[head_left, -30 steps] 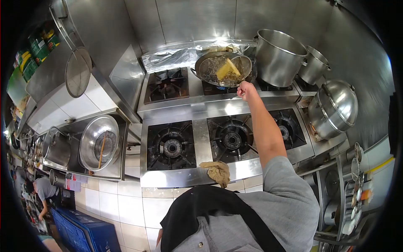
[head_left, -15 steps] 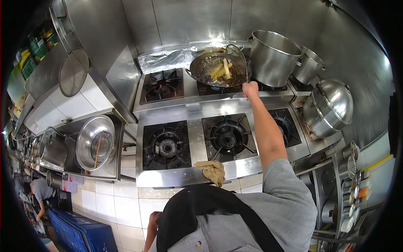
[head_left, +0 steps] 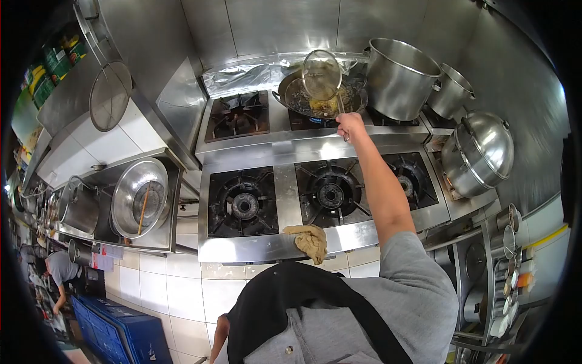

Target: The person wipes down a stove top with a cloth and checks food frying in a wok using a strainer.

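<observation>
Round wire-mesh strainer [head_left: 322,74] and its surroundings, seen from above. The strainer lies at upper centre of the frame, its mesh over the wok [head_left: 281,91] as viewed; contact with the contents cannot be made out. Its long axis runs from the right hand [head_left: 351,126] up and slightly left, the mesh forming the far end. The right hand is the nearer one, its fingers curled round the end of the handle. Below the mesh, yellow food [head_left: 323,105] sits in dark liquid, and a blue flame [head_left: 316,120] shows beneath the wok. The left forearm [head_left: 219,341] appears at lower centre-left, well apart from the strainer; its hand is largely hidden beside the apron [head_left: 260,309], so whether it is spread or closed cannot be told. Right of the wok stand a tall stockpot [head_left: 401,82] and a smaller pot [head_left: 453,91]; a dome-lidded pot [head_left: 479,155] occupies the right of the frame. A crumpled tan cloth [head_left: 311,243] hangs over the stove's front edge, near centre. At left, a metal basin [head_left: 125,188] holds a wooden stick [head_left: 144,207]; a second strainer [head_left: 110,97] hangs at upper left.
</observation>
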Demonstrator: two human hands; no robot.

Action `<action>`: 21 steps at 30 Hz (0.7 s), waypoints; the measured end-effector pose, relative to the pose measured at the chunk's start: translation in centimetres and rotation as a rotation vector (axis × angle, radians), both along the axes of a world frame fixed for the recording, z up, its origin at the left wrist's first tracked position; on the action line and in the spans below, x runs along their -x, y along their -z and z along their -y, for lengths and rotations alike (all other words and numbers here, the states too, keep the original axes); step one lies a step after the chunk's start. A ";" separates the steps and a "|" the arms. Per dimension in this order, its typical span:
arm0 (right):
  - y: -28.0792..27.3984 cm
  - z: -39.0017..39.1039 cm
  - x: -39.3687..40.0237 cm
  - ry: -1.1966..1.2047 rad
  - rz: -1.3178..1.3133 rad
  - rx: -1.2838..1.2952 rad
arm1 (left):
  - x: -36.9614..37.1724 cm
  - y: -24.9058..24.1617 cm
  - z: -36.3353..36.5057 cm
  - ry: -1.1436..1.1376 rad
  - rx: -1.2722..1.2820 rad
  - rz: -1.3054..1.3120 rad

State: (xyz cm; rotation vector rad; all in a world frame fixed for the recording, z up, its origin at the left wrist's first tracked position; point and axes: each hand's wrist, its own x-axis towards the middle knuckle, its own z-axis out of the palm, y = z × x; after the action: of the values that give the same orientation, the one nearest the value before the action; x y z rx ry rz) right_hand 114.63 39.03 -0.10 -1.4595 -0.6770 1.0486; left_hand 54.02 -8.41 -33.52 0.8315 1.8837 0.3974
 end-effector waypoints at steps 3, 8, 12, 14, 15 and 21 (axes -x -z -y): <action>0.8 -0.6 1.1 -0.025 0.000 0.057 | -0.3 0.2 -0.6 -0.010 -0.014 0.038; 1.3 -1.2 1.9 -0.049 -0.120 0.043 | -1.0 0.7 -0.8 -0.023 -0.027 0.080; 0.9 -1.4 1.9 -0.111 -0.294 0.126 | -0.8 1.2 -0.5 -0.034 -0.023 0.102; 0.8 -1.0 2.1 -0.107 -0.382 0.130 | -0.5 1.5 -0.3 -0.038 -0.018 0.105; 0.8 -0.8 2.0 -0.117 -0.418 0.116 | -0.4 1.6 -0.1 -0.038 -0.015 0.105; -1.8 2.6 2.2 -0.179 -0.169 0.095 | 0.1 1.9 -0.2 -0.033 -0.010 0.121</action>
State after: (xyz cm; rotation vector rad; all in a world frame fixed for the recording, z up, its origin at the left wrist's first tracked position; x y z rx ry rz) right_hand 112.38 36.43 1.74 -1.3909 -0.6524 1.3420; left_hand 53.96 -8.17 -35.45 0.7661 1.7862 0.4678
